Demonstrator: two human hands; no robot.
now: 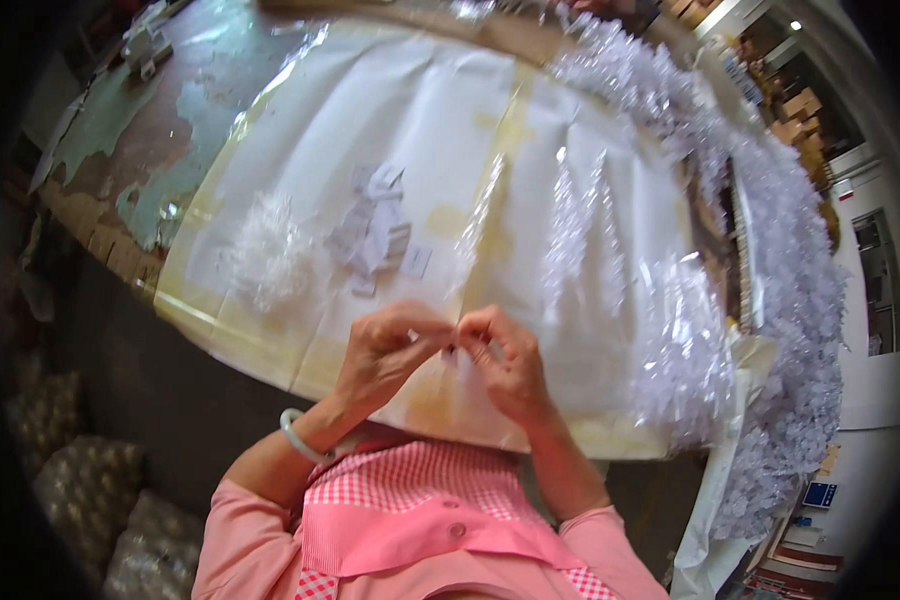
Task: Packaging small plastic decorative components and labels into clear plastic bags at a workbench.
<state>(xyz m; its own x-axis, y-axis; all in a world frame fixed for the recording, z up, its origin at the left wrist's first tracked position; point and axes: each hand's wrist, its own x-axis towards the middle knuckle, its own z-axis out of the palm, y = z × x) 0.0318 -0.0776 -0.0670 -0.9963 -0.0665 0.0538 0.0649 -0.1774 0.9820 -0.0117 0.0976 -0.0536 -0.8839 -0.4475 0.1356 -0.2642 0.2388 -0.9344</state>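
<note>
Near the front edge of the white-covered table (330,345), my left hand (390,345) and my right hand (505,365) meet, fingertips pinched together. What they hold between them is too small to make out. Beyond my left hand lies a loose pile of small white paper tags (375,235). To its left is a tangled bunch of thin clear strands (270,250). Several shiny, clear beaded-looking strands (567,225) lie on the cover ahead of my right hand, and a denser shiny clear heap (685,350) is at the table's right.
A big mass of clear, crinkly strands (790,300) runs along the right side and far right. Yellow tape (500,150) crosses the cover. At the far left is a worn, peeling board surface (160,140). Filled sacks (90,490) stand on the floor at lower left.
</note>
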